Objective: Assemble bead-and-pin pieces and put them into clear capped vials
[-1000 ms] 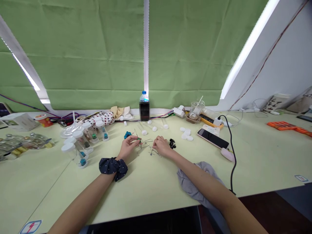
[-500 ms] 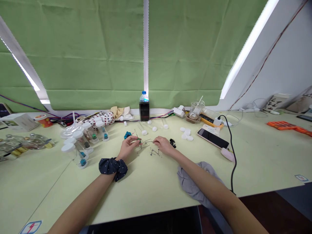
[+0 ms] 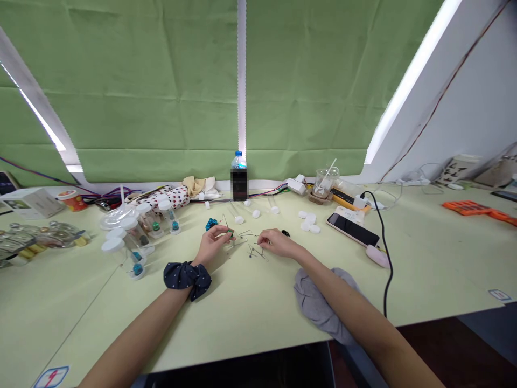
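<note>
Steady the green bead [image 3: 231, 234] pinched in the left hand [image 3: 210, 246]; whether the right hand [image 3: 278, 243] grasps anything, I cannot tell.

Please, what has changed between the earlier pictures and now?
The right hand has shifted a little to the right and now hides more of the black pieces. Whether it grips anything is too small to tell. The left hand stays in place, pinching the green piece; the blue beads have not moved.
</note>
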The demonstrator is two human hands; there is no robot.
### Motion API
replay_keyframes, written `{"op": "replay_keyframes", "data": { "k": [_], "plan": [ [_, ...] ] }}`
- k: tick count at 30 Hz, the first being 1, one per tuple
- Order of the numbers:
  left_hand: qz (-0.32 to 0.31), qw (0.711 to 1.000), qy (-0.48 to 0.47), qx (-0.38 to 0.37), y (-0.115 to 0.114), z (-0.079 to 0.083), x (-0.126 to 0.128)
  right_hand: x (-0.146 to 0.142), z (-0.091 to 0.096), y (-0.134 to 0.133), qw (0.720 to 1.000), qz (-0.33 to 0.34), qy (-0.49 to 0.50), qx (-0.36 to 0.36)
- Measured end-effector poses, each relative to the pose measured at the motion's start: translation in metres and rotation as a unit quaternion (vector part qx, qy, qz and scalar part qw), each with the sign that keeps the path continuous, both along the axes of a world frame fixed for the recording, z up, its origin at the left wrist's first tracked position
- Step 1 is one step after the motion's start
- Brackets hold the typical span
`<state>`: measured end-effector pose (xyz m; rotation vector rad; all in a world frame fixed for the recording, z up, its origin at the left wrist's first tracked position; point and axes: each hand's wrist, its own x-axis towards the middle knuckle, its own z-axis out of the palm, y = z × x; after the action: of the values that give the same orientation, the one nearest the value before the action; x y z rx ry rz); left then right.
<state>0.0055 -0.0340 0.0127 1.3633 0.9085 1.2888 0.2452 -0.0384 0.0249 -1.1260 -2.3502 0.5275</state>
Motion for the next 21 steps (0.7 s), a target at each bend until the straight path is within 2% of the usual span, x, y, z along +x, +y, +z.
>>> {"op": "replay_keyframes", "data": {
  "k": [7, 21],
  "plan": [
    [-0.002, 1.0, 0.004, 0.0, 0.001, -0.002, -0.001, -0.001, -0.004, -0.001, 1.0, -0.015, -0.025, -0.002],
    [-0.006, 1.0, 0.001, 0.006, 0.003, -0.006, -0.002, -0.011, -0.011, -0.004, 0.997, -0.002, -0.076, -0.01]
  ]
}}
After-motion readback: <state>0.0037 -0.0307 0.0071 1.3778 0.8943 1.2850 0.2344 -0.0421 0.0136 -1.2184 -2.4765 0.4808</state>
